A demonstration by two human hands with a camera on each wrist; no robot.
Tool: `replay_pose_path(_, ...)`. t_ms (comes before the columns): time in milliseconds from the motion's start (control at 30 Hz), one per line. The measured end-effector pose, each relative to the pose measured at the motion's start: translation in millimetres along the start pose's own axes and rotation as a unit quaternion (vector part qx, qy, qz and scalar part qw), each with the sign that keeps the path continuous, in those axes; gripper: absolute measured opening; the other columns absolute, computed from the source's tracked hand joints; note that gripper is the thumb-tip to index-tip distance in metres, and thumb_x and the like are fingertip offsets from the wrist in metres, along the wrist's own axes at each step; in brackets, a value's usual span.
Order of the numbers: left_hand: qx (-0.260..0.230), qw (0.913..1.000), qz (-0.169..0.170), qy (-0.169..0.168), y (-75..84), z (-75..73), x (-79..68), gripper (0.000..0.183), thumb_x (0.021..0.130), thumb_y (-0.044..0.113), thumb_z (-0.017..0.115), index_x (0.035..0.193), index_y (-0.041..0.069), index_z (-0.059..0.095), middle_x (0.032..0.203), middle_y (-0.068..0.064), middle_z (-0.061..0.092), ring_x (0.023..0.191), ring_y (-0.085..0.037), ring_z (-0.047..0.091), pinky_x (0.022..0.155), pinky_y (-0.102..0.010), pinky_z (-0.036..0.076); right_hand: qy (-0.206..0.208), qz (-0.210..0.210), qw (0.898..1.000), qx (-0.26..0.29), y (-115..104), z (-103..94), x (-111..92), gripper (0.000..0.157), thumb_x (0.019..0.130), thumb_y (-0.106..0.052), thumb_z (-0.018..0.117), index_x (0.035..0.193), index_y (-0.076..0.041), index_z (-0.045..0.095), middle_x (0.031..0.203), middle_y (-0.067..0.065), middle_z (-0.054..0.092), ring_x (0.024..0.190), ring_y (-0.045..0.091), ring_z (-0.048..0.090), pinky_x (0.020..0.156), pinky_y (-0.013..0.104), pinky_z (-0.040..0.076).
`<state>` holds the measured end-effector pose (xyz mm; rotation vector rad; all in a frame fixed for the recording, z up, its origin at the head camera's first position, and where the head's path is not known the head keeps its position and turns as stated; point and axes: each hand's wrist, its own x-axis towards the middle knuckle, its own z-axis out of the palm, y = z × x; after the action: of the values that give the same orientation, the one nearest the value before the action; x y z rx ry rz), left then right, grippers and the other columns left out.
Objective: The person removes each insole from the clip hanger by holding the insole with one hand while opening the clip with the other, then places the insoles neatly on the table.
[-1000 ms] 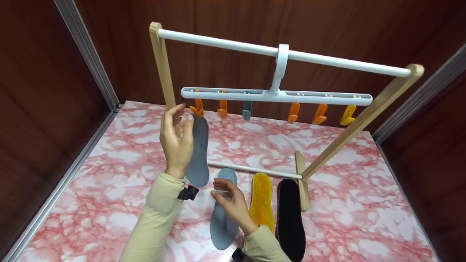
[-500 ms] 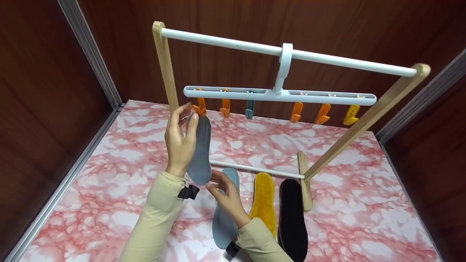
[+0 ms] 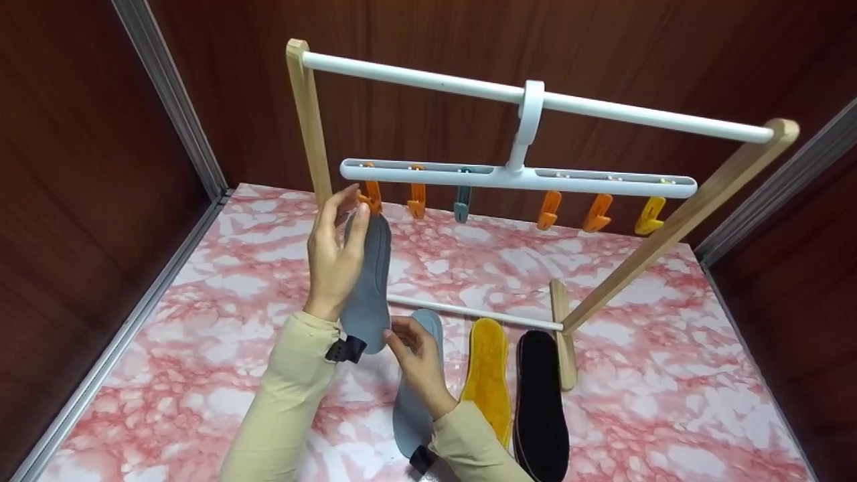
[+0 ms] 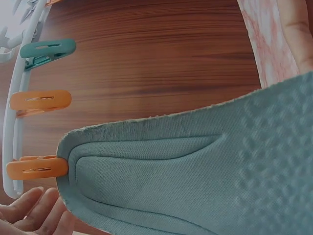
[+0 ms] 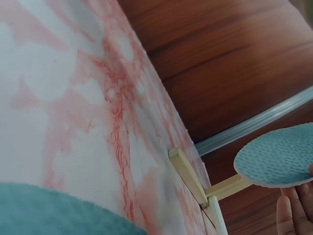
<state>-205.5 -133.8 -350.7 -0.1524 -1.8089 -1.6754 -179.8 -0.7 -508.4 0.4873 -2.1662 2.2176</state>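
Observation:
A grey-blue insole (image 3: 369,284) hangs at the left end of the white clip hanger (image 3: 455,175), its top edge in an orange clip (image 4: 38,168). My left hand (image 3: 335,258) is beside its upper part, fingers relaxed near the clip. In the left wrist view the fingertips (image 4: 41,210) lie just below that clip. With my right hand (image 3: 422,365) I pinch the lower edge of the hanging insole, thumb in front; the right wrist view shows its dimpled end (image 5: 279,156) by the fingers. Under my right hand lies a second grey-blue insole (image 3: 410,415).
A yellow insole (image 3: 487,381) and a black insole (image 3: 541,402) lie on the pink marbled table (image 3: 643,375). The hanger hooks onto the white rod (image 3: 428,80) of a wooden stand (image 3: 643,261). More clips hang along it, including a green clip (image 3: 462,204) and a yellow clip (image 3: 649,215).
My right hand has moved up and left from above the lying insole to the hanging one's lower edge. My left hand has shifted slightly right, its thumb now overlapping the hanging insole.

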Motion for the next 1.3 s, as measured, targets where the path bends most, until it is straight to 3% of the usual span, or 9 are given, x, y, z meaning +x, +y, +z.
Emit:
replay_pose_path(167,-0.006,0.9997,-0.014,-0.017,0.4,1.8,2.6,0.035,0.101,0.014,0.047,0.132,0.000,0.051,0.133,-0.014,0.055,0.122,-0.021,0.051,0.106,-0.034,0.039,0.005,0.016,1.000,0.009,-1.7,-1.7,-1.6,0.022,0.091,-0.004,0.062,0.109,0.009,0.062,0.103,0.024,0.065,0.090,0.016,0.063,0.083,0.021,0.050)
replay_pose_path(367,-0.041,0.9978,-0.034,-0.040,1.3,2.2,4.6,0.035,0.101,0.011,0.045,0.134,-0.001,0.048,0.118,-0.018,0.060,0.113,-0.022,0.056,0.099,-0.030,0.043,0.002,0.036,0.999,0.033,-4.4,-2.3,-2.8,0.022,0.092,-0.004,0.061,0.108,0.010,0.060,0.101,0.023,0.064,0.085,0.010,0.062,0.081,0.020,0.050)
replay_pose_path(600,-0.081,0.9947,-0.025,-0.057,0.7,2.5,5.7,0.032,0.102,0.008,0.042,0.131,-0.003,0.046,0.122,-0.017,0.058,0.107,-0.016,0.056,0.098,-0.029,0.044,-0.004,0.040,0.998,0.039,-4.0,-2.8,-4.6,0.022,0.091,-0.004,0.062,0.106,0.011,0.059,0.100,0.023,0.065,0.083,0.009,0.063,0.079,0.020,0.050)
replay_pose_path(767,-0.080,0.9953,-0.031,-0.045,2.6,4.8,7.2,0.029,0.101,0.007,0.045,0.128,-0.002,0.047,0.120,-0.017,0.061,0.105,-0.014,0.055,0.095,-0.026,0.045,-0.001,0.045,0.998,0.032,-4.8,-5.0,-5.0,0.022,0.090,-0.003,0.063,0.107,0.011,0.059,0.099,0.022,0.066,0.084,0.009,0.063,0.080,0.019,0.050)
replay_pose_path(967,-0.084,0.9951,-0.047,-0.024,4.8,8.6,8.9,0.028,0.100,0.006,0.046,0.126,-0.003,0.048,0.114,-0.017,0.061,0.103,-0.022,0.056,0.089,-0.023,0.046,0.007,0.047,0.998,0.028,-4.2,-7.0,-5.9,0.022,0.088,-0.001,0.065,0.105,0.012,0.059,0.098,0.021,0.067,0.083,0.008,0.064,0.080,0.019,0.052)
replay_pose_path(1300,-0.074,0.9969,-0.025,0.002,1.7,13.1,11.4,0.019,0.097,0.003,0.050,0.115,-0.004,0.054,0.112,-0.021,0.062,0.103,-0.020,0.059,0.089,-0.023,0.048,0.009,0.040,0.999,0.012,-4.4,-12.1,-8.1,0.021,0.087,0.000,0.066,0.103,0.012,0.062,0.096,0.026,0.067,0.080,0.006,0.065,0.079,0.019,0.053)
